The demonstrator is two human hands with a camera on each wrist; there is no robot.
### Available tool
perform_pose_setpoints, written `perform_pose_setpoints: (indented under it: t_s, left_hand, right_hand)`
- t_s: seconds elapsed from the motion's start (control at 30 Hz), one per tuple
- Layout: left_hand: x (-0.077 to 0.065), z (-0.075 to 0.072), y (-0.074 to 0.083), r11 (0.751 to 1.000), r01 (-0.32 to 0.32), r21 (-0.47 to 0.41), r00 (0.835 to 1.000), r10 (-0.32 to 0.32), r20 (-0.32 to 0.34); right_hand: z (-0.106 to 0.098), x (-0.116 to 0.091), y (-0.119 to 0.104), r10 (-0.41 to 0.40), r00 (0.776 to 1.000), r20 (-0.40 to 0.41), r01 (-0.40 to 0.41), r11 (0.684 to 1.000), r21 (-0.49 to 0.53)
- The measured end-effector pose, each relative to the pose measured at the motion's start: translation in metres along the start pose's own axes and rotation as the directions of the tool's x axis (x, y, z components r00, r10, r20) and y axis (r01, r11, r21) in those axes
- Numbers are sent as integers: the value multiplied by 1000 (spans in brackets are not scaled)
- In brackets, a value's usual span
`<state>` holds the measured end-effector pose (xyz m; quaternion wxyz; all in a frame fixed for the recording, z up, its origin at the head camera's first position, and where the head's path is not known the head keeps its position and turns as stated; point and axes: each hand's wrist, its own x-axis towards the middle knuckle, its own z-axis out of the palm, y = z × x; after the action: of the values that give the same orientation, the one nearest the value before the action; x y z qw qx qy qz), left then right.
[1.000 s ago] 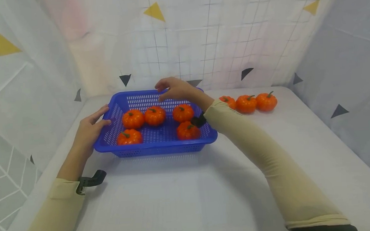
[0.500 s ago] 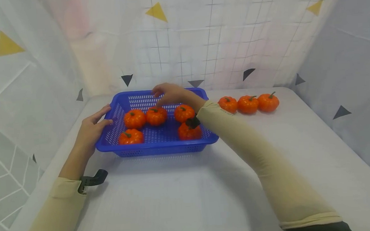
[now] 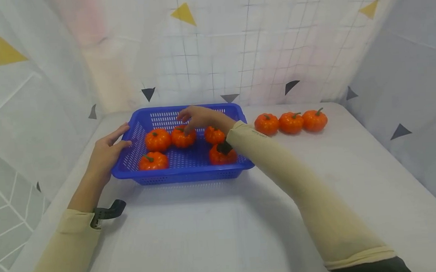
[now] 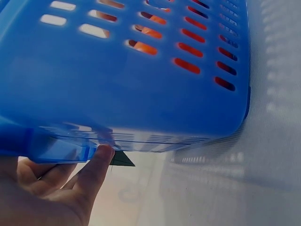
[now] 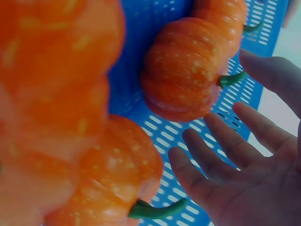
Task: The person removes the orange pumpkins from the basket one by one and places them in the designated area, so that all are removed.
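Note:
A blue plastic basket (image 3: 190,169) with slotted walls holds several small orange pumpkins with green stems. At its left end my left hand (image 3: 104,155) grips the rim; in the left wrist view the fingers of this left hand (image 4: 61,193) lie at the rim, partly hidden by it. My right hand (image 3: 199,117) reaches over the basket's far side, fingers spread above the middle back pumpkin (image 3: 183,140). In the right wrist view the right hand (image 5: 254,179) appears with its palm showing, and a pumpkin (image 5: 183,70) sits close to its fingertips, nothing held.
To the right of the basket, a row of three more pumpkins (image 3: 291,123) stands on the white table (image 3: 194,233). Behind it hangs a pale sheet (image 3: 272,37) with triangles and grid lines. Grey cloth (image 3: 417,82) walls the right side.
My right hand has come down and slightly left, from above the far rim to just over the middle back pumpkin. The left hand stays on the basket rim.

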<state>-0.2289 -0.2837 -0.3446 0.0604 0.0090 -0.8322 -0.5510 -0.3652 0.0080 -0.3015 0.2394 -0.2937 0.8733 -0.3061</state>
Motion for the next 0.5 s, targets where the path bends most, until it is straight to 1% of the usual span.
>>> perform_pose_setpoints:
  t_s: [0.1, 0.33, 0.5]
  left_hand:
    - [0, 0, 0, 1000, 11, 4, 1000, -11, 4]
    - [0, 2, -1, 1000, 27, 7, 1000, -27, 9]
    - [-1, 2, 0, 999, 28, 17, 1000, -28, 4]
  right_hand:
    - [1, 2, 0, -10, 1000, 19, 10, 1000, -10]
    - [6, 3, 2, -29, 999, 26, 32, 995, -96]
    - [8, 2, 2, -41, 998, 45, 47, 989, -144]
